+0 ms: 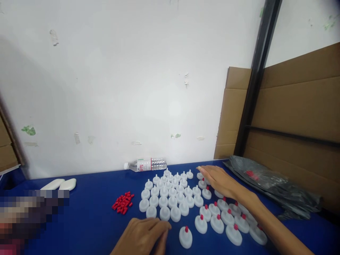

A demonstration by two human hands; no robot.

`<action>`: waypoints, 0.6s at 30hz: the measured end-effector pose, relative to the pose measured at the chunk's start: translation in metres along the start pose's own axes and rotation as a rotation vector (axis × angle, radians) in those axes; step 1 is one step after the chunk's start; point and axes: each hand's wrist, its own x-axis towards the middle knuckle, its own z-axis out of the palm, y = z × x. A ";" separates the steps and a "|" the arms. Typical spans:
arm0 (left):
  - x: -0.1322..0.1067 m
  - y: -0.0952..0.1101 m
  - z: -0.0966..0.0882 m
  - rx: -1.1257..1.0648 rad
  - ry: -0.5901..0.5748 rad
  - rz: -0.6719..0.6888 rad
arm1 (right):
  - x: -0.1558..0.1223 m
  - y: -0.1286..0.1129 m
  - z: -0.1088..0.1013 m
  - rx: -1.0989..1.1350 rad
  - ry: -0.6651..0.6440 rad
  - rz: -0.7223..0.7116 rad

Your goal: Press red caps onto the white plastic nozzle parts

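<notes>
Several white nozzle caps (170,193) stand in rows on a blue table (87,216). Those at the right and front, such as one cap (185,236), carry red tips. A small heap of loose red tips (123,202) lies to the left of the rows. My left hand (145,235) rests on the table at the front, fingers curled, next to the front row; whether anything is in it is hidden. My right hand (219,181) reaches over the capped pieces to the far right of the group, fingers stretched flat over the caps.
A clear plastic water bottle (146,164) lies on its side at the wall behind the caps. Two white oblong pieces (62,184) lie at the left. A dark plastic bag (268,184) and cardboard sheets (297,117) stand at the right. A blurred area covers the lower left.
</notes>
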 end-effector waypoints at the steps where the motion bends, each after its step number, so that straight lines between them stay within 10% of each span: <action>1: 0.003 -0.002 -0.007 0.007 0.029 -0.011 | 0.001 -0.004 -0.001 -0.007 0.024 -0.009; 12: -0.013 -0.093 -0.056 0.385 0.043 -0.389 | 0.021 -0.021 -0.010 -0.181 0.129 -0.137; 18: -0.010 -0.092 -0.057 0.270 0.027 -0.407 | 0.037 -0.021 -0.014 -0.190 -0.067 -0.161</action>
